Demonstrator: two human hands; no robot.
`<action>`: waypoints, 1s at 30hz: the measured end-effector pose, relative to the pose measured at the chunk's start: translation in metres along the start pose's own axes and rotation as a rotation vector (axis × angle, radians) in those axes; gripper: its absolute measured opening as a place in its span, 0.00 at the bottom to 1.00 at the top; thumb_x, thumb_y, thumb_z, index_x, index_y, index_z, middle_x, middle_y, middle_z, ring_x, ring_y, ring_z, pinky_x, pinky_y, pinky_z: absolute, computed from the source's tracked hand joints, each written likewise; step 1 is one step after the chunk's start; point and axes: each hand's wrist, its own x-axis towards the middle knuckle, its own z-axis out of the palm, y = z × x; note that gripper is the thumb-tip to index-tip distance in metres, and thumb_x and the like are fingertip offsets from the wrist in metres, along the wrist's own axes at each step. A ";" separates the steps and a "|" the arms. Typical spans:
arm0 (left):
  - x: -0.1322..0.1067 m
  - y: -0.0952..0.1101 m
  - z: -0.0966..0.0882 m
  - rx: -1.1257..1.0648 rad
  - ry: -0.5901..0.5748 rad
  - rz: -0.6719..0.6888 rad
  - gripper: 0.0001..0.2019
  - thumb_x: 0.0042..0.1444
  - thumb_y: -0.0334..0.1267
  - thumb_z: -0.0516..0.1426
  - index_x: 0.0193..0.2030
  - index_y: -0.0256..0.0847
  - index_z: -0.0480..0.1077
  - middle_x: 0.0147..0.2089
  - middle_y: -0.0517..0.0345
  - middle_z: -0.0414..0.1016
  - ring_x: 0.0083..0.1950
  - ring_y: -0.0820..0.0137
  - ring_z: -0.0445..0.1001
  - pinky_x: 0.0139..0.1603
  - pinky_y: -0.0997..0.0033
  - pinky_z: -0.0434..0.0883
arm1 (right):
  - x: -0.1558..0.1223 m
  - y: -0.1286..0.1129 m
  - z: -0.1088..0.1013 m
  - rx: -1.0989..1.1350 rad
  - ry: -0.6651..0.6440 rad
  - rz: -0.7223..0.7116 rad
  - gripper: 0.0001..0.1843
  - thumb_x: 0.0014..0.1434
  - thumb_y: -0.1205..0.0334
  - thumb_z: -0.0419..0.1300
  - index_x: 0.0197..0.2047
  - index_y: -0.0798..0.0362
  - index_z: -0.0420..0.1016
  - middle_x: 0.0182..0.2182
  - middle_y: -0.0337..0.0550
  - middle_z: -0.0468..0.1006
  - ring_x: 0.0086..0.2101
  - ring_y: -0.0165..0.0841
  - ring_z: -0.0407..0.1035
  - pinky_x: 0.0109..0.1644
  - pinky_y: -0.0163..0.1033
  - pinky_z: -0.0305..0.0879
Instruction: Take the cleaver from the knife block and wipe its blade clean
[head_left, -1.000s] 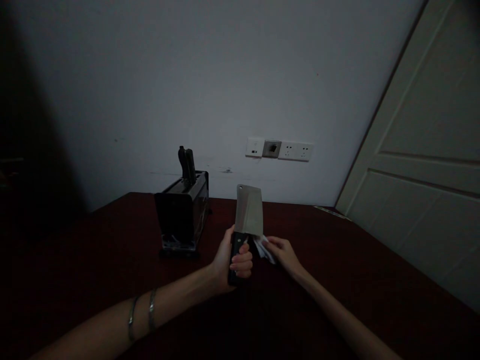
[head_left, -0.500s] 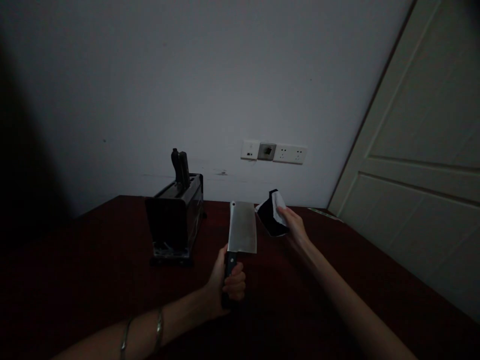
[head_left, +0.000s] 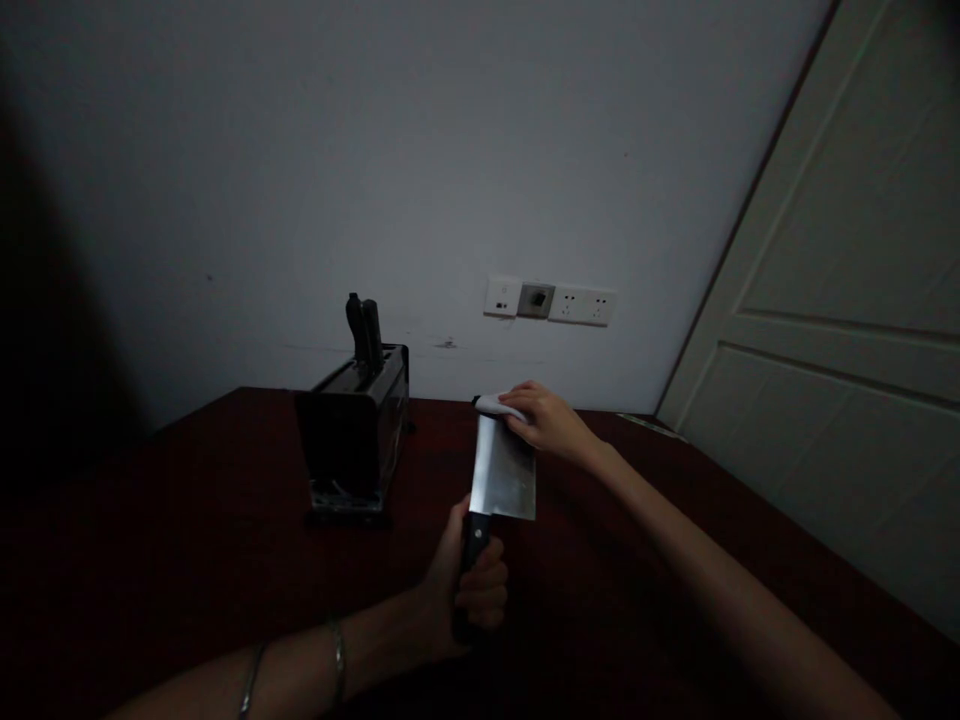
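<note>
My left hand (head_left: 469, 585) is wrapped round the black handle of a cleaver (head_left: 505, 470), which points away from me with its broad steel blade upright above the dark red table (head_left: 195, 520). My right hand (head_left: 547, 420) is closed on a small white cloth (head_left: 499, 405) and presses it against the far end of the blade. Two thin bangles sit on my left wrist.
A black knife block (head_left: 356, 440) with dark handles sticking out stands on the table to the left of the cleaver. A row of wall sockets (head_left: 551, 302) is on the pale wall behind. A pale door (head_left: 840, 330) fills the right side.
My right hand, which held the cloth off to the right of the blade, has come onto the blade's far end. My left hand and the cleaver have shifted slightly toward me.
</note>
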 end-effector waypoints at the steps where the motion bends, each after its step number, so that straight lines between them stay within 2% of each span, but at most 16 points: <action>1: 0.000 0.000 0.000 -0.001 -0.007 0.003 0.38 0.57 0.62 0.27 0.12 0.36 0.58 0.08 0.65 0.46 0.09 0.81 0.41 0.11 0.80 0.46 | -0.001 -0.002 0.001 -0.013 -0.020 -0.018 0.13 0.53 0.64 0.58 0.43 0.52 0.77 0.42 0.47 0.78 0.44 0.41 0.66 0.50 0.48 0.62; 6: -0.001 0.000 0.008 -0.015 -0.016 -0.005 0.40 0.55 0.63 0.25 0.12 0.36 0.57 0.08 0.65 0.45 0.08 0.81 0.40 0.10 0.81 0.45 | -0.014 -0.019 0.006 -0.059 -0.066 -0.111 0.15 0.60 0.59 0.52 0.46 0.51 0.75 0.44 0.46 0.77 0.44 0.37 0.66 0.51 0.47 0.61; 9: -0.001 0.000 0.012 -0.024 0.004 0.009 0.40 0.54 0.64 0.24 0.11 0.36 0.57 0.07 0.66 0.44 0.08 0.82 0.39 0.10 0.81 0.45 | -0.035 -0.040 0.012 0.004 -0.096 -0.133 0.13 0.61 0.61 0.52 0.46 0.49 0.75 0.44 0.43 0.76 0.44 0.35 0.66 0.51 0.46 0.61; 13: -0.001 0.001 0.011 -0.033 0.049 0.039 0.41 0.53 0.63 0.22 0.12 0.36 0.59 0.08 0.65 0.45 0.08 0.81 0.39 0.10 0.80 0.46 | -0.059 -0.062 0.019 0.101 -0.180 -0.162 0.13 0.60 0.63 0.53 0.47 0.51 0.74 0.44 0.45 0.75 0.45 0.34 0.66 0.50 0.43 0.63; 16: -0.002 -0.001 0.012 -0.021 0.045 0.029 0.41 0.54 0.63 0.23 0.12 0.36 0.59 0.08 0.64 0.46 0.08 0.81 0.40 0.10 0.80 0.47 | -0.054 -0.057 0.016 0.096 -0.156 -0.142 0.12 0.60 0.62 0.53 0.45 0.51 0.74 0.44 0.47 0.73 0.45 0.34 0.66 0.49 0.44 0.63; 20: -0.005 -0.011 0.018 0.007 0.003 -0.037 0.42 0.52 0.65 0.23 0.13 0.36 0.60 0.08 0.64 0.48 0.08 0.80 0.41 0.10 0.80 0.48 | -0.024 -0.028 0.000 0.000 -0.042 -0.067 0.12 0.60 0.62 0.54 0.42 0.54 0.76 0.40 0.49 0.73 0.41 0.35 0.67 0.46 0.44 0.64; 23: -0.007 -0.018 0.022 0.003 -0.005 -0.078 0.41 0.53 0.64 0.23 0.13 0.37 0.61 0.08 0.64 0.48 0.08 0.80 0.42 0.11 0.80 0.48 | -0.009 -0.013 -0.011 -0.062 -0.005 -0.004 0.10 0.58 0.62 0.55 0.39 0.54 0.77 0.37 0.49 0.73 0.36 0.34 0.68 0.41 0.42 0.65; 26: -0.007 -0.019 0.024 -0.006 0.004 -0.093 0.40 0.54 0.64 0.25 0.14 0.37 0.60 0.08 0.65 0.48 0.09 0.80 0.42 0.11 0.80 0.48 | -0.017 -0.021 -0.011 -0.065 -0.015 0.007 0.10 0.57 0.63 0.56 0.39 0.54 0.77 0.37 0.48 0.74 0.34 0.34 0.68 0.39 0.41 0.64; 30: -0.005 -0.012 0.022 0.009 0.017 -0.054 0.40 0.55 0.64 0.26 0.14 0.36 0.61 0.08 0.65 0.47 0.09 0.81 0.41 0.11 0.80 0.47 | -0.047 -0.056 0.003 0.047 -0.129 -0.043 0.11 0.58 0.62 0.54 0.39 0.54 0.77 0.37 0.47 0.74 0.35 0.32 0.68 0.40 0.39 0.64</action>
